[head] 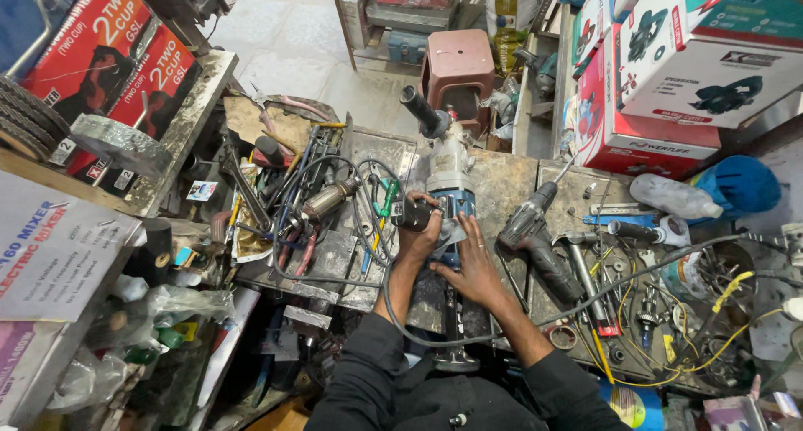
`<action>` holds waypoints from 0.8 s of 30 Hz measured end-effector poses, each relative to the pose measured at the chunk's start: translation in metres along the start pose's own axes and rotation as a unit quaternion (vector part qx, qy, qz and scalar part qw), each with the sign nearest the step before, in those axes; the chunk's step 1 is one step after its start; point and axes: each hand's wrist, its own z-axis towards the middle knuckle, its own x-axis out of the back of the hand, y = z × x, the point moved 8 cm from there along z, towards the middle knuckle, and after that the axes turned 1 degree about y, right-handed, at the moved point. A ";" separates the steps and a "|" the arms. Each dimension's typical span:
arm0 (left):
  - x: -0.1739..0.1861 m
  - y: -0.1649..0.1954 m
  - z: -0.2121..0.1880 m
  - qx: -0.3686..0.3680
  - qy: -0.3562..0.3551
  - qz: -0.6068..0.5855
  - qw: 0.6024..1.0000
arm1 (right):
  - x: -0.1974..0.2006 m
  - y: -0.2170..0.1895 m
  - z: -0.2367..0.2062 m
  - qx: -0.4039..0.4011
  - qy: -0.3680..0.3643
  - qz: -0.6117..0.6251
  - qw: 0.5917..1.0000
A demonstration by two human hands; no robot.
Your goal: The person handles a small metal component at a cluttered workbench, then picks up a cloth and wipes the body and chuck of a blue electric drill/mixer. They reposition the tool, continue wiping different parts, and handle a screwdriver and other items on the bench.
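1. Cluttered across its whole top, a worn grey metal workbench [502,188] is seen from above in the head view, with a pale tiled floor [293,38] beyond it and printed cardboard cartons stacked on both sides.
2. At the middle of the bench a large blue-and-silver corded power tool [450,176] is laid lengthwise, its black side handle [421,112] pointing away toward a dusty red plastic stool [458,67] on the floor.
3. The left hand [418,230] is closed around a black knob-like part [413,214] on the left flank of the tool's blue body; the fingers are curled tight on it.
4. The right hand [475,268] is laid flat against the near end of the blue body, fingers stretched out and slightly spread, gripping nothing.
5. A grey power cable [585,301] is looped under the forearms and carried off to the right across the bench.
6. Just right of the right hand a dark grey cordless drill [535,234] is lying, and beside that a steel-headed hammer [581,268].
7. To the left of the tool a heap of pliers and screwdrivers with coloured handles [309,205] is spread.
8. At the far right a blue cloth bundle [740,184] is resting near a white plastic bottle [673,197], with yellow wires [669,368] tangled below.
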 end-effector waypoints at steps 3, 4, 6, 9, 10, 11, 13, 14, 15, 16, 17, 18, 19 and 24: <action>-0.001 -0.002 0.000 0.003 -0.002 -0.023 1.000 | -0.001 0.001 -0.001 -0.008 -0.004 0.000 1.000; -0.001 -0.002 0.000 0.002 -0.004 -0.036 0.999 | -0.001 0.002 -0.001 -0.014 -0.007 -0.001 1.000; -0.002 -0.003 -0.001 0.004 -0.006 -0.039 0.999 | 0.000 0.000 -0.002 -0.009 0.003 0.002 1.000; -0.004 -0.001 -0.001 -0.010 -0.012 -0.048 0.999 | 0.002 0.000 -0.001 -0.012 0.005 0.000 1.000; -0.004 0.001 0.000 -0.017 -0.013 -0.051 0.998 | 0.003 -0.001 -0.001 -0.015 0.003 -0.001 1.000; -0.004 0.001 -0.001 -0.014 -0.014 -0.049 0.999 | 0.003 0.000 0.000 -0.024 -0.004 0.004 1.000; -0.004 0.002 -0.001 -0.007 -0.017 -0.045 0.999 | 0.002 0.002 0.000 -0.043 -0.019 0.014 0.999; -0.005 0.003 -0.001 -0.007 -0.017 -0.040 0.999 | 0.004 0.003 0.000 -0.045 -0.017 0.019 0.999; -0.005 0.003 -0.002 -0.005 -0.018 -0.035 0.999 | 0.005 0.003 0.000 -0.049 -0.016 0.025 0.998; -0.005 0.003 -0.002 -0.005 -0.019 -0.030 0.999 | 0.005 0.004 -0.001 -0.052 -0.015 0.030 0.998; -0.006 0.002 -0.002 -0.004 -0.018 -0.025 1.000 | 0.006 0.005 -0.001 -0.054 -0.016 0.036 0.998; -0.006 0.002 -0.002 -0.004 -0.017 -0.020 1.000 | 0.005 0.006 -0.001 -0.056 -0.017 0.042 0.997; -0.007 0.001 -0.002 -0.003 -0.017 -0.016 1.000 | 0.005 0.007 -0.002 -0.059 -0.018 0.049 0.997; -0.008 0.001 -0.002 -0.025 -0.007 -0.033 0.999 | 0.002 0.008 -0.003 -0.031 -0.016 0.012 0.999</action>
